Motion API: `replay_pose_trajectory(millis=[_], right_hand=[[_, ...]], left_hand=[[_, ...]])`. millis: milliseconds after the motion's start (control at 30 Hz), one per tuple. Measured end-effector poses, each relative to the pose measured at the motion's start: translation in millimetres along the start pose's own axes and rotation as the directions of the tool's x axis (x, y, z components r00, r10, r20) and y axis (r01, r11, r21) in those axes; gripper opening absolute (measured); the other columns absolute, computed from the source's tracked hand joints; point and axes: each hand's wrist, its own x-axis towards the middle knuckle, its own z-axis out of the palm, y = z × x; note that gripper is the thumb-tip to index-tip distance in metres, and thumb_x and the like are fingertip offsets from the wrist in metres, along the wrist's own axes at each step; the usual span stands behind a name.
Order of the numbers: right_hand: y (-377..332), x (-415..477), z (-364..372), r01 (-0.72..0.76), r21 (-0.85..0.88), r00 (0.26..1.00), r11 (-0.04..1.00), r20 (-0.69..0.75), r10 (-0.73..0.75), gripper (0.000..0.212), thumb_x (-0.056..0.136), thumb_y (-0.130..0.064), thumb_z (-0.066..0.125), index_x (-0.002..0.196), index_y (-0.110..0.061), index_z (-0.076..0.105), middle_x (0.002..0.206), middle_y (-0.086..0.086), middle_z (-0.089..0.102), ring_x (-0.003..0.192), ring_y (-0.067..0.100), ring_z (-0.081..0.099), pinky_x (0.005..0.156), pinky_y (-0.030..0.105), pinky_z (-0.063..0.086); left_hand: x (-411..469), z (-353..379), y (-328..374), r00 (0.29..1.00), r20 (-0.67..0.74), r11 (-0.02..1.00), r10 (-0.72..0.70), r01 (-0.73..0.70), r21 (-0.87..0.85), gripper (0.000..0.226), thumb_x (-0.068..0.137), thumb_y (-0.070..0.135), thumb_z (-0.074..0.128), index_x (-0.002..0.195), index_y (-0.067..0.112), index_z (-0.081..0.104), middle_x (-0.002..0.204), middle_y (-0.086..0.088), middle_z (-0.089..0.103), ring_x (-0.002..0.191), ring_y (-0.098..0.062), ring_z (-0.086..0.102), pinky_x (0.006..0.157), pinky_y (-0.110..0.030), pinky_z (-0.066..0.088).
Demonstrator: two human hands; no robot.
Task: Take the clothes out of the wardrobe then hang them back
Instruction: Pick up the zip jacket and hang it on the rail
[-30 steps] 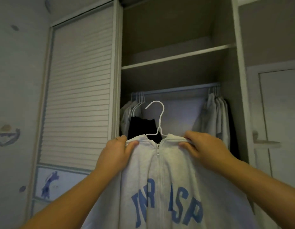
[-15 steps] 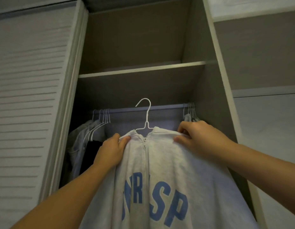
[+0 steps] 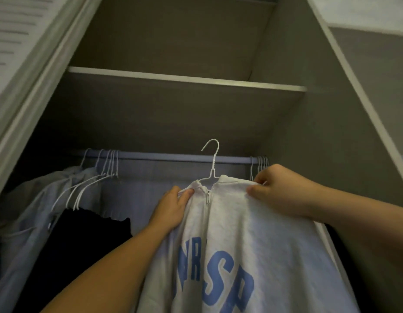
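Note:
A light grey zip sweatshirt point(image 3: 241, 233) with blue letters hangs on a white wire hanger point(image 3: 212, 161). My left hand point(image 3: 171, 207) grips its left shoulder and my right hand point(image 3: 277, 190) pinches its right shoulder. The hanger's hook is raised in front of the wardrobe rail point(image 3: 173, 157), its tip just above the rail line; whether it touches the rail I cannot tell. The sweatshirt's lower part runs out of the frame.
On the rail's left end hang several white hangers point(image 3: 105, 170) with pale clothes point(image 3: 38, 211) and a black garment point(image 3: 87, 240). More hangers point(image 3: 260, 163) crowd the right end. A shelf point(image 3: 184, 79) sits above the rail. A slatted door point(image 3: 20, 41) stands left.
Both hands have lifted the sweatshirt up and into the wardrobe, and the hook has risen to the rail's height. My view has tilted upward and come closer.

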Motion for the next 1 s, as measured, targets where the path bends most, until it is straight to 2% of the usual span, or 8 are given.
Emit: replay_pose_trajectory(millis=[100,200,300,400,567,700,833,1000], right_hand=[[-12.2,28.7,18.9,-0.034,0.042,0.994,0.999,-0.098,0.038,0.03,0.089,-0.027,0.057,0.082,0.001,0.068,0.063,0.008,0.056,0.057,0.016,0.047,0.053,0.029,0.039],[-28.6,56.9,42.5,-0.016,0.05,0.979,0.999,-0.201,0.025,0.028,0.091,-0.025,0.056,0.081,-0.002,0.067,0.074,0.014,0.066,0.068,0.025,0.06,0.057,0.032,0.044],[-45.0,82.0,68.7,-0.027,0.067,0.966,0.997,-0.253,0.043,0.026,0.094,-0.028,0.054,0.083,-0.008,0.066,0.083,0.011,0.065,0.078,0.027,0.062,0.061,0.031,0.041],[-57.1,107.3,91.1,-0.024,0.065,0.961,0.998,-0.275,0.041,0.023,0.094,-0.025,0.052,0.083,-0.009,0.064,0.082,0.009,0.061,0.074,0.024,0.058,0.057,0.027,0.038],[-72.9,141.6,119.2,-0.052,0.116,0.961,0.992,-0.264,0.082,0.019,0.092,-0.021,0.054,0.08,-0.008,0.058,0.075,0.008,0.056,0.063,0.02,0.053,0.045,0.025,0.032],[-76.5,157.5,137.5,-0.093,0.146,0.963,0.985,-0.238,0.126,0.018,0.09,-0.022,0.056,0.085,-0.005,0.06,0.087,0.014,0.059,0.076,0.028,0.059,0.049,0.025,0.033],[-72.5,158.4,148.7,-0.148,0.132,0.965,0.98,-0.197,0.172,0.023,0.091,-0.027,0.058,0.089,-0.004,0.061,0.089,0.014,0.058,0.078,0.027,0.058,0.049,0.024,0.031],[-62.9,153.2,150.4,-0.188,0.14,0.964,0.972,-0.163,0.21,0.026,0.09,-0.031,0.061,0.094,-0.005,0.066,0.094,0.013,0.064,0.082,0.026,0.06,0.064,0.027,0.038]], left_hand=[[35.1,10.1,-21.6,0.999,-0.027,0.999,0.032,-0.032,-0.019,0.041,0.099,0.05,0.048,0.072,0.019,0.044,0.092,-0.015,0.062,0.089,-0.033,0.059,0.073,-0.037,0.044],[66.7,14.9,-44.7,0.999,-0.053,1.0,0.003,-0.003,-0.006,0.04,0.097,0.055,0.043,0.078,0.021,0.048,0.102,-0.017,0.06,0.099,-0.036,0.058,0.083,-0.04,0.047],[95.8,18.7,-66.8,0.996,-0.062,0.998,-0.065,0.064,-0.015,0.042,0.096,0.057,0.044,0.106,0.019,0.059,0.12,-0.018,0.058,0.115,-0.038,0.054,0.097,-0.043,0.046],[115.2,22.0,-81.8,0.992,-0.066,0.976,-0.109,0.094,-0.195,0.049,0.098,0.047,0.048,0.134,0.014,0.054,0.139,-0.016,0.054,0.127,-0.035,0.05,0.107,-0.039,0.041],[115.5,23.9,-91.5,0.996,-0.005,0.885,-0.084,0.072,-0.461,0.102,0.068,0.081,0.032,0.148,0.019,0.043,0.153,0.0,0.043,0.141,-0.02,0.039,0.118,-0.036,0.027],[117.0,33.2,-103.4,0.987,0.132,0.871,-0.091,0.143,-0.469,0.106,0.06,0.097,0.048,0.144,0.034,0.044,0.145,0.008,0.051,0.134,-0.019,0.048,0.113,-0.044,0.038],[109.6,43.8,-110.4,0.975,0.212,0.869,-0.071,0.165,-0.467,0.107,0.051,0.096,0.058,0.136,0.031,0.054,0.133,0.006,0.062,0.121,-0.018,0.059,0.106,-0.044,0.046],[101.8,52.2,-109.3,0.966,0.258,0.834,-0.008,0.149,-0.531,0.103,0.052,0.093,0.062,0.132,0.03,0.058,0.129,0.004,0.065,0.117,-0.015,0.062,0.106,-0.042,0.046]])
